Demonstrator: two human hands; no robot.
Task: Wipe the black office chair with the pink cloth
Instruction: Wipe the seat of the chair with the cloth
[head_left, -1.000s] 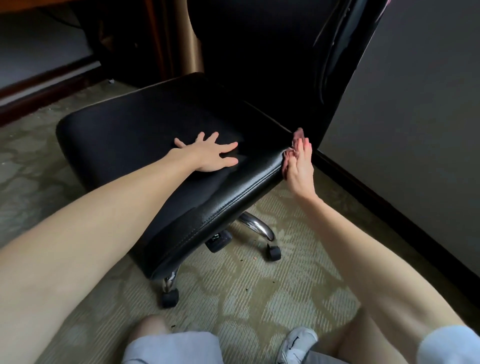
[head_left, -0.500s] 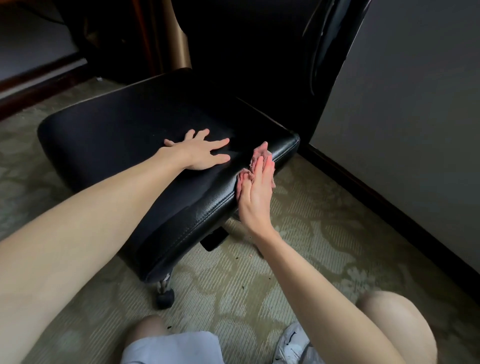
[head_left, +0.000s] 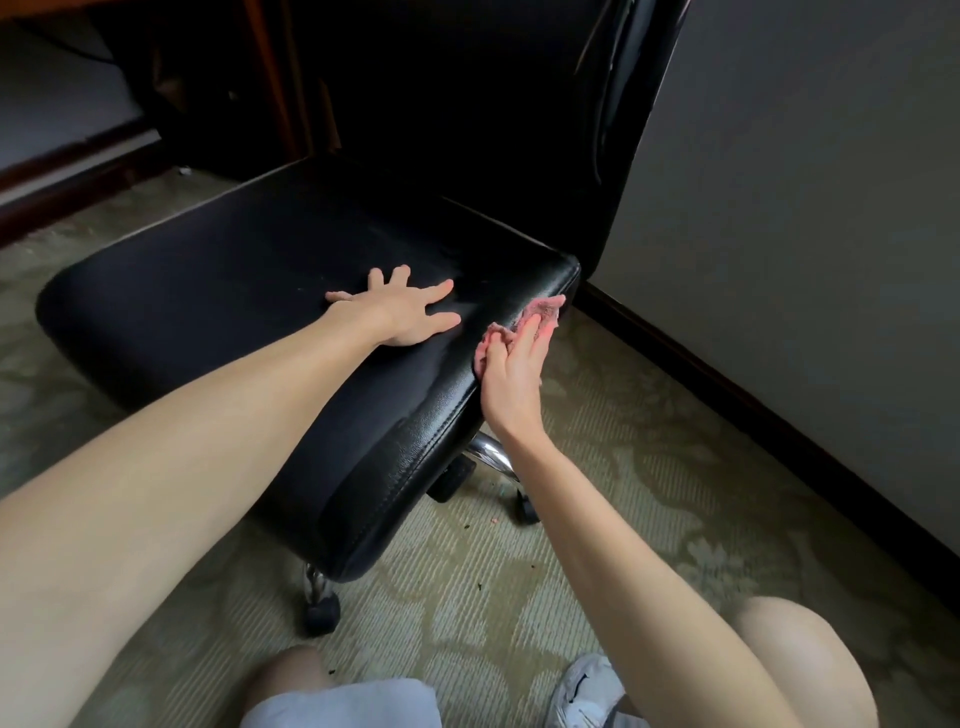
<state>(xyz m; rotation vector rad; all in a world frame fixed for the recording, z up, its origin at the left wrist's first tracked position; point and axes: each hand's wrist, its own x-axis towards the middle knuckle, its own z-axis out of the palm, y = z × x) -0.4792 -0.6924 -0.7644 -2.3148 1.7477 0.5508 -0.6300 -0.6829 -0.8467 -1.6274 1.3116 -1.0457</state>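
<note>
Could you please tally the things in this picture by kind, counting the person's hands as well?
Black office chair: 1
Pink cloth: 1
Hands: 2 (left hand flat on the chair, right hand pressing the cloth to its side edge)
White shoe: 1
Total: 5

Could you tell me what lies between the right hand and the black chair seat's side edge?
In the head view, a crumpled pink cloth lies between the right hand and the side of the black leather office chair.
</note>
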